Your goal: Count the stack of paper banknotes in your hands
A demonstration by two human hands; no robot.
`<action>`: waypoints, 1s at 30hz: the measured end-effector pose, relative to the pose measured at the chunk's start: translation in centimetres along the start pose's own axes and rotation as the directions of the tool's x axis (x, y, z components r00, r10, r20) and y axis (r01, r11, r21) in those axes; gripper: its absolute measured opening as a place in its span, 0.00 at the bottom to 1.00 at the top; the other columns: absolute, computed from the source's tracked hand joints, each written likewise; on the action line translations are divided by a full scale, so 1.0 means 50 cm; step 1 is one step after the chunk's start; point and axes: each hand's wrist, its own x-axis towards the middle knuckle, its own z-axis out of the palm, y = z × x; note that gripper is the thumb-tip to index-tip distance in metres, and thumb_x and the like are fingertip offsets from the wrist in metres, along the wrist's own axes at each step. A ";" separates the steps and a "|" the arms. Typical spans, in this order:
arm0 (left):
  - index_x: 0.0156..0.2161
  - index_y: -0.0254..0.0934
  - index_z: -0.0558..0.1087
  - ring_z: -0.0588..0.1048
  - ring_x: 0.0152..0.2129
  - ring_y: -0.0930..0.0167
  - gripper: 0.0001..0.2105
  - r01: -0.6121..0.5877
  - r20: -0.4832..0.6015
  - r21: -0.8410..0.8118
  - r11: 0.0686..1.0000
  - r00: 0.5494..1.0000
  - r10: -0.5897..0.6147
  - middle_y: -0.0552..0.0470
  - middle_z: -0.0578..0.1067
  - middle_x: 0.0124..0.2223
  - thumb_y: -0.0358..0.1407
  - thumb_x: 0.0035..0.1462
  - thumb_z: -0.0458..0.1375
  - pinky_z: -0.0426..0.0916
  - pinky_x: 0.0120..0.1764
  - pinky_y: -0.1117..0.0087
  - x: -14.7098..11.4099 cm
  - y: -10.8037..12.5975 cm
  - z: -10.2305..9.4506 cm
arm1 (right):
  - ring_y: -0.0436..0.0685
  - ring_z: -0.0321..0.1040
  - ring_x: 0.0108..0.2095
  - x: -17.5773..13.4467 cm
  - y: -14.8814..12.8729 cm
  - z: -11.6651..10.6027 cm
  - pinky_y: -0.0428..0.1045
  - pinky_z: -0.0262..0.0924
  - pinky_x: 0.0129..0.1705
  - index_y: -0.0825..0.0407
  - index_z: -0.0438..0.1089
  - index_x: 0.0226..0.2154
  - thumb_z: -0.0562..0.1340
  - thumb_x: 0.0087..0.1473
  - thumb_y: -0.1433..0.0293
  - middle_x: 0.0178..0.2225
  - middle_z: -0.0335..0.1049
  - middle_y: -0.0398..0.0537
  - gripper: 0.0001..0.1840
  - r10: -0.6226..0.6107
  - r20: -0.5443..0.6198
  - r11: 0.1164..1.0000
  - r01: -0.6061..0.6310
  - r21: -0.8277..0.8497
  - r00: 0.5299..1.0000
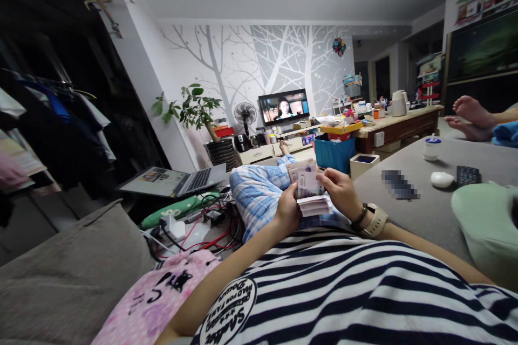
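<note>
A wad of banknotes [309,183] is held over my lap, pale with purplish print and a figure 5 on the front one. The lower ends of several notes stick out below, folded or fanned toward me. My left hand [288,209] is closed around the wad's left side, thumb on the front. With thumb and fingers together, my right hand [339,190] pinches the upper right edge of the notes. A watch [377,220] and a dark bracelet are on my right wrist. My legs in blue checked trousers [259,186] lie behind the notes.
To the left are an open laptop [174,182], tangled cables [214,226] and a pink cloth [157,296]. On the grey sofa to the right lie a blurred-out dark object [400,185], a white mouse [442,179] and a remote [468,176]. Another person's feet [471,118] show at far right.
</note>
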 end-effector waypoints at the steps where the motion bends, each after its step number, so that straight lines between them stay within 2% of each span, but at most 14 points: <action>1: 0.51 0.31 0.78 0.83 0.40 0.57 0.16 -0.003 0.010 -0.004 1.000 1.000 0.003 0.43 0.84 0.41 0.33 0.61 0.56 0.77 0.47 0.59 0.000 0.001 0.001 | 0.52 0.52 0.24 -0.002 -0.003 0.000 0.48 0.50 0.27 0.48 0.61 0.20 0.62 0.56 0.47 0.19 0.57 0.40 0.26 -0.008 0.004 1.000 0.008 0.010 1.000; 6: 0.52 0.32 0.78 0.83 0.38 0.58 0.17 -0.001 0.047 -0.008 1.000 0.999 0.001 0.43 0.84 0.41 0.34 0.59 0.56 0.78 0.45 0.60 0.000 0.002 0.002 | 0.51 0.52 0.24 -0.008 -0.006 0.002 0.49 0.49 0.28 0.49 0.63 0.21 0.62 0.58 0.50 0.20 0.56 0.40 0.24 -0.039 0.013 0.999 0.039 0.038 0.999; 14: 0.46 0.29 0.79 0.83 0.39 0.58 0.15 -0.042 0.027 0.037 0.998 0.999 0.041 0.43 0.84 0.38 0.34 0.60 0.54 0.77 0.46 0.60 0.003 0.000 -0.006 | 0.52 0.54 0.25 -0.008 0.005 0.006 0.49 0.50 0.28 0.50 0.71 0.30 0.63 0.58 0.53 0.23 0.61 0.41 0.17 -0.055 0.023 0.993 0.052 0.109 0.998; 21: 0.42 0.30 0.80 0.82 0.41 0.57 0.13 -0.111 0.065 0.081 0.991 0.992 0.106 0.41 0.84 0.38 0.35 0.59 0.56 0.76 0.47 0.59 -0.004 -0.001 -0.009 | 0.52 0.52 0.24 -0.008 0.002 0.003 0.49 0.48 0.26 0.49 0.70 0.29 0.63 0.59 0.52 0.22 0.59 0.40 0.19 -0.055 0.022 0.992 0.052 0.119 0.998; 30: 0.45 0.30 0.80 0.83 0.40 0.57 0.14 -0.057 0.071 0.038 0.998 0.996 0.054 0.42 0.84 0.38 0.35 0.61 0.55 0.76 0.46 0.59 0.004 0.002 -0.005 | 0.52 0.53 0.23 -0.012 -0.010 0.002 0.49 0.48 0.25 0.49 0.70 0.28 0.63 0.58 0.50 0.21 0.58 0.40 0.21 -0.052 0.024 0.990 0.048 0.130 0.998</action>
